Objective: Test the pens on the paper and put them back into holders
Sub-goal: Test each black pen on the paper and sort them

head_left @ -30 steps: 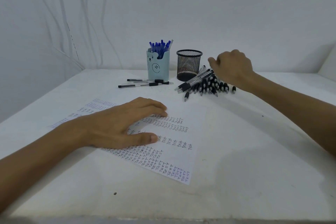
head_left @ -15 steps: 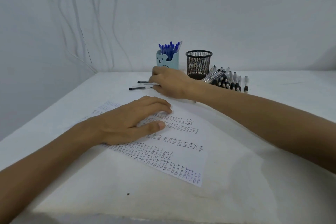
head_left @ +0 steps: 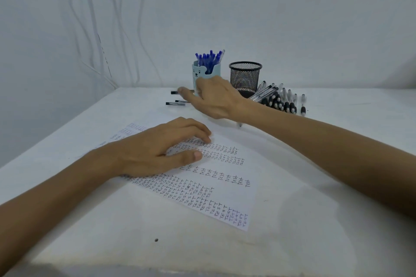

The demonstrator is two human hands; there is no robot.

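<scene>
Left hand (head_left: 157, 153): lying palm-down on the white sheet of paper (head_left: 227, 189), fingers relaxed and slightly spread, thumb stretched out; pressing the sheet, gripping nothing.
Right hand (head_left: 213, 99): hanging low over the loose black-capped pens (head_left: 175, 103) at the far side of the table, back of the hand facing the camera. Thumb is pointing left, its tip meeting the end of one pen. Fingers are hiding under the palm, so cannot tell whether a pen is being pinched.
Hands, relative: sitting apart, right one beyond the left.
Paper: lying askew on the white table (head_left: 315, 220), carrying rows of small handwritten "Test" marks.
Loose pens: lying flat just in front of the light-blue bear-faced plastic holder (head_left: 198, 74), three ends showing left of the right hand.
Blue holder: standing upright near the wall, carrying a bunch of blue-capped pens (head_left: 209, 58).
Black wire-mesh holder (head_left: 245, 76): standing upright just right of the blue one; contents not readable through the mesh.
Heap of clear pens with black grips (head_left: 279, 101): lying on the table just right of the mesh holder.
Background: white cables (head_left: 90, 29) hanging down the wall, upper left.
</scene>
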